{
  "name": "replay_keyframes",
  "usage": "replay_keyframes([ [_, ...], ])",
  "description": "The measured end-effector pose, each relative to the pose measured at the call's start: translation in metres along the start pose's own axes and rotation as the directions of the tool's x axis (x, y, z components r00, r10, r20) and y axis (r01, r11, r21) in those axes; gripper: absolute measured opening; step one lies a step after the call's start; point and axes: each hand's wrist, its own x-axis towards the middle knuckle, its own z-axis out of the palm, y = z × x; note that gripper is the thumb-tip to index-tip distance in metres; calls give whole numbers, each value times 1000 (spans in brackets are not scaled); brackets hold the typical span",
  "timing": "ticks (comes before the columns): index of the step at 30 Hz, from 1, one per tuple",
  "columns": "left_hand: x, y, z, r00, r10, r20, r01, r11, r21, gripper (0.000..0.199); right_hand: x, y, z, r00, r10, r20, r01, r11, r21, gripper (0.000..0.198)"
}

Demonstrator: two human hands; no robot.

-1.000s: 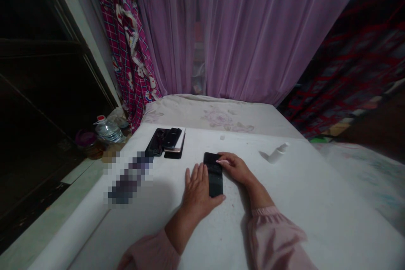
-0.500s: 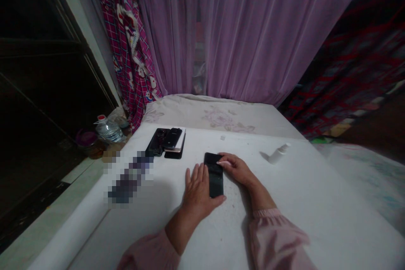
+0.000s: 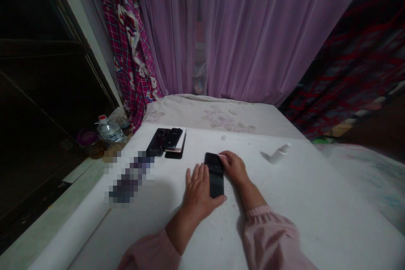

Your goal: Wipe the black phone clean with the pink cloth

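Head view: left hand point(image 3: 198, 187) splayed against a glossy oblong phone point(image 3: 217, 180), right hand point(image 3: 234, 168) curled at its edge (pinch unclear)

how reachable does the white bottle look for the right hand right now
Probably yes: nothing visible stands between the right hand and the white bottle, though that hand is at the edge of the black phone.

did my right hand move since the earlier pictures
Yes: the right hand has shifted slightly left, away from the white bottle, and a little toward the far end of the black phone.
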Motion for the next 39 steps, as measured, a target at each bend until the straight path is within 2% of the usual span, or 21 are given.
replay_keyframes([
  [7,0,-1,1,1000,9,-3,-9,1000,7,99,-2,13,-14,983,-79,163,25,952,305,21],
  [12,1,-1,1,1000,13,6,-13,1000,6,100,-3,11,-35,916,-176,360,20,917,398,21],
  [15,1,-2,2,1000,14,5,-14,1000,14,99,-3,8,-41,889,-204,411,26,917,398,22],
  [18,1,-1,2,1000,12,8,-12,1000,16,99,-3,8,-36,913,-201,354,55,923,381,21],
  [22,1,1,1,1000,5,3,-5,1000,23,98,-4,9,-18,981,-112,159,69,964,255,22],
  [24,1,2,0,1000,2,4,-2,1000,24,98,-3,9,-10,995,-65,74,52,985,162,24],
  [27,1,2,-1,1000,-2,19,2,1000,19,99,-4,6,-3,999,-49,15,48,996,70,27],
  [33,1,2,-2,999,-7,34,6,1000,26,100,-3,1,-5,1000,-29,6,29,999,33,25],
  [36,1,3,-3,1000,-6,29,6,1000,25,98,-3,3,-12,997,-30,65,21,991,129,23],
  [39,1,4,-5,1000,-14,27,13,1000,18,98,-3,8,-21,981,-97,167,47,958,282,20],
])
